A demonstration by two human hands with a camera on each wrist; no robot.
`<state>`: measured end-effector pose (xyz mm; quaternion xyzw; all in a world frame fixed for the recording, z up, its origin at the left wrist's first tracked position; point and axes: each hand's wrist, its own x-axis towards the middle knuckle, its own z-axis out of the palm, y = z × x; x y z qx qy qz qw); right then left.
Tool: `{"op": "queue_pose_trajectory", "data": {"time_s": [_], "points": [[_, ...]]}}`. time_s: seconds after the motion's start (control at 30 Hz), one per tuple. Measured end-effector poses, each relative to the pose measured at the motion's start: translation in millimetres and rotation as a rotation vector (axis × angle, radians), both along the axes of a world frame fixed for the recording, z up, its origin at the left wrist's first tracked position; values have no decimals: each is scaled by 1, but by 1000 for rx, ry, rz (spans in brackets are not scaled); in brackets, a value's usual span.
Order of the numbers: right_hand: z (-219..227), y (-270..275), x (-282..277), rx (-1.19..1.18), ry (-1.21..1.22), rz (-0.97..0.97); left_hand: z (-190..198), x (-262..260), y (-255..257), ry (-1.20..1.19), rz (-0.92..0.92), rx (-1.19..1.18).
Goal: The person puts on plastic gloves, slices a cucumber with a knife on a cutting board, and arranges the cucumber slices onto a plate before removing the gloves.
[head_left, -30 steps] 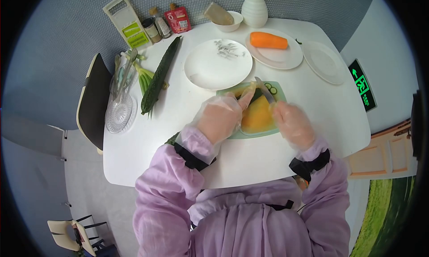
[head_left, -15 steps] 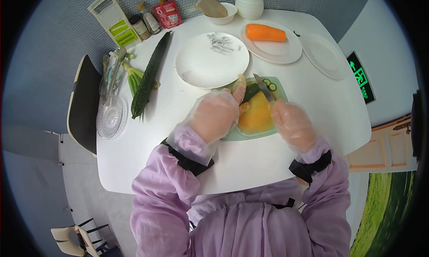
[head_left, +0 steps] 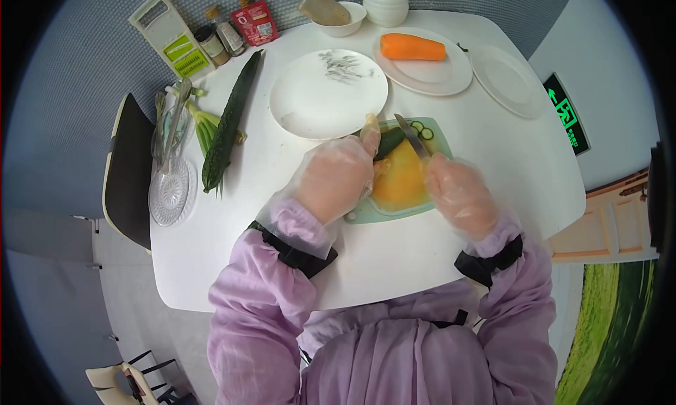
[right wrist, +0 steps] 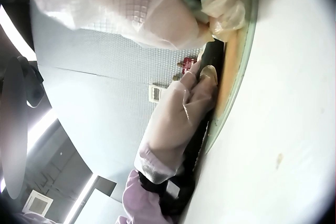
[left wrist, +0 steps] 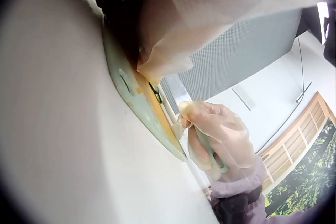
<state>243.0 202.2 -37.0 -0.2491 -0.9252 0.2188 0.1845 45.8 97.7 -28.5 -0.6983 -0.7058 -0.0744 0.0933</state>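
My gloved left hand (head_left: 336,178) holds a dark green cucumber (head_left: 389,144) down on the green-rimmed cutting board (head_left: 362,213). Part of the cucumber runs hidden beneath that hand and forearm. In the right wrist view the left fingers press on the cucumber (right wrist: 212,53) from above. My gloved right hand (head_left: 461,195) grips a knife (head_left: 412,136) by its pale green handle, which shows in the left wrist view (left wrist: 210,153). The blade points away from me, just right of the cucumber's cut end. Several thin cucumber slices (head_left: 425,132) lie at the board's far right corner.
Beyond the board stand a large white plate (head_left: 303,113), a plate (head_left: 458,84) with a peeled carrot (head_left: 413,47), and another plate (head_left: 507,84). To the left lie a whole cucumber (head_left: 231,123), green onions (head_left: 205,132) and a glass dish (head_left: 171,194). A grater (head_left: 172,39) and seasonings stand behind.
The left hand has drawn back slightly left, showing more of the cucumber's end. The knife stays right of it in the right hand. The head view has shifted a little.
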Motion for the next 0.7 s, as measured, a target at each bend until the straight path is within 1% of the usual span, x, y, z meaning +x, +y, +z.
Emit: {"op": "queue_pose_trajectory", "data": {"time_s": [0.13, 0.33, 0.43, 0.57, 0.6, 0.7], "points": [[6, -2, -3, -3, -23, 15, 6, 4, -1, -2, 12, 22], [4, -2, -2, -39, 31, 21, 3, 2, 0, -33, 13, 9], [2, -2, -1, -41, 41, 48, 1, 1, 0, -22, -9, 15], [-5, 0, 0, -30, 94, 75, 2, 2, -1, -17, 10, 0], [-7, 1, 0, -24, 103, 88, 3, 2, -1, -15, 8, -7], [-39, 12, 3, -1, 135, 100, 4, 4, -1, -28, 26, -39]]}}
